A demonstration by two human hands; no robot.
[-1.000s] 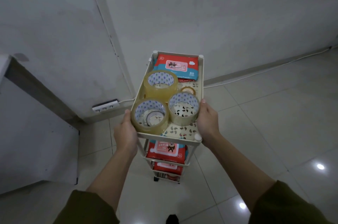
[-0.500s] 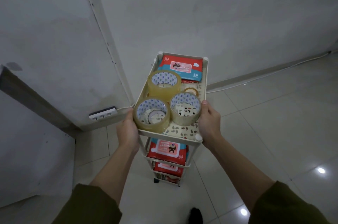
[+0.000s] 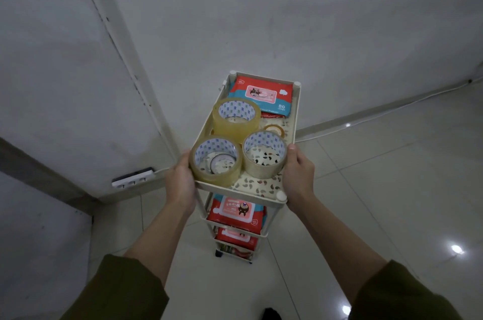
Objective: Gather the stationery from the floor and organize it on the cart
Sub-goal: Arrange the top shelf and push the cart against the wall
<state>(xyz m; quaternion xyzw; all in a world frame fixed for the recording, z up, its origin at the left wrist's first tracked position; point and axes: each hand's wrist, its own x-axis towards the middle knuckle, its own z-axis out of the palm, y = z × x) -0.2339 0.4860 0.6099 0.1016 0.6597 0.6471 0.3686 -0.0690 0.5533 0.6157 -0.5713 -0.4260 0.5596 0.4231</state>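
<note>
Holding the cart by both sides of its top shelf

From your head camera, you grip the cream cart at the near end of its top shelf. Your left hand curls round the left rim, and your right hand curls round the right rim with the thumb lying on top of the edge.

On that top shelf three wide rolls of clear tape stand on their flat sides, close together. The near-left roll sits just beside your left hand, with a smaller roll lying inside its core. The near-right roll touches it and stands near your right thumb. The far roll sits behind the two. A small thin tape ring lies flat behind the near-right roll. A red and blue wipes pack fills the far end of the shelf.

More red wipes packs lie on the lower shelves. The cart stands on a pale tiled floor close to a white wall, and a white power strip lies at the wall's foot to the left.
</note>
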